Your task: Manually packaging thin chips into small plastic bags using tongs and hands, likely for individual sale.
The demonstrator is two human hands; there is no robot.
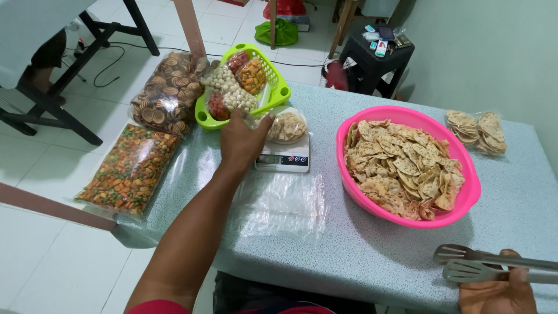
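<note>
My left hand (243, 138) reaches across the table and grips the edge of a clear plastic bag of crackers (287, 126) that lies on a small white kitchen scale (283, 159). My right hand (497, 291) sits at the lower right, closed on a pair of metal tongs (465, 263) whose flat slotted tips point left. A big pink basin (462, 161) full of thin speckled crackers stands between the two hands. Flat empty plastic bags (279, 203) lie in front of the scale.
A green basket (277, 86) with bagged snacks stands behind the scale. Two large snack bags, one of round swirl biscuits (165, 93) and one of mixed coloured pieces (129, 168), lie at the left edge. Two packed cracker bags (478, 131) lie at the far right. A black stool (375, 58) stands beyond.
</note>
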